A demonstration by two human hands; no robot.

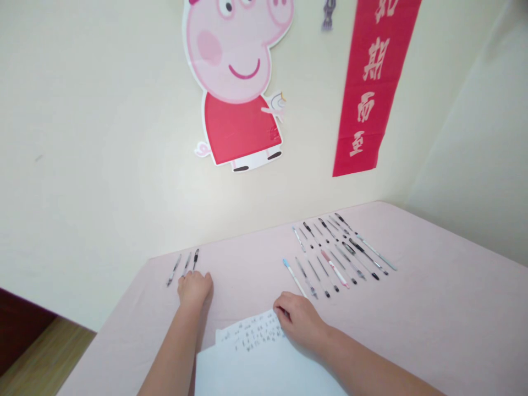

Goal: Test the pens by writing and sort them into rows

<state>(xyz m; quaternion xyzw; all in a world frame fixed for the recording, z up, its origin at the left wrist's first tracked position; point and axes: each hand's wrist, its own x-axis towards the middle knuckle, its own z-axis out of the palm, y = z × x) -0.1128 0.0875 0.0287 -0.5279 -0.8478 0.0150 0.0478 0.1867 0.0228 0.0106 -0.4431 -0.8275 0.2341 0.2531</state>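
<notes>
My left hand [195, 287] reaches to the table's far left. Its fingers are curled down at the lower end of a black-gripped pen [196, 258], and their tips are hidden. A clear pen [187, 263] beside it also runs down to the fingers, and another pen [174, 270] lies apart to the left. My right hand [300, 320] rests closed at the upper right edge of a sheet of paper [264, 366]. A small dark spot shows between its curled fingers; what they hold, if anything, is hidden. Handwriting covers the sheet's upper part.
Right of centre, several pens and refills lie in two slanted rows, among them a pink-and-white pen [335, 268] and a blue-capped pen [293, 276]. A pink cloth [445, 308] covers the table. The wall behind bears a cartoon pig cutout [243, 126] and a red banner [371, 93].
</notes>
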